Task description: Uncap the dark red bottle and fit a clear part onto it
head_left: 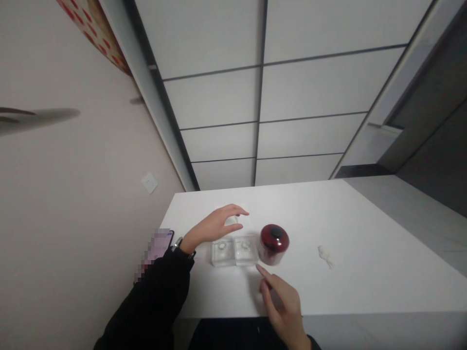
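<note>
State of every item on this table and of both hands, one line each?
Left hand: open, arched over a small clear object I cannot identify.
Right hand: open, empty, forefinger toward the boxes.
Two clear boxes: side by side; lids unclear.
Red jar: upright, dark lid on.
White crumpled scrap: lying loose, untouched.

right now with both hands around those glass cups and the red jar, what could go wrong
1. The left hand arches over a small clear cup that is mostly hidden under it; a loose grip might tip it against the two square glass cups just in front.
2. The red-lidded jar appears to touch those cups, so nudging one could shift the others.
3. The right hand hovers near the table edge, with its fingers spread and holding nothing.
</note>
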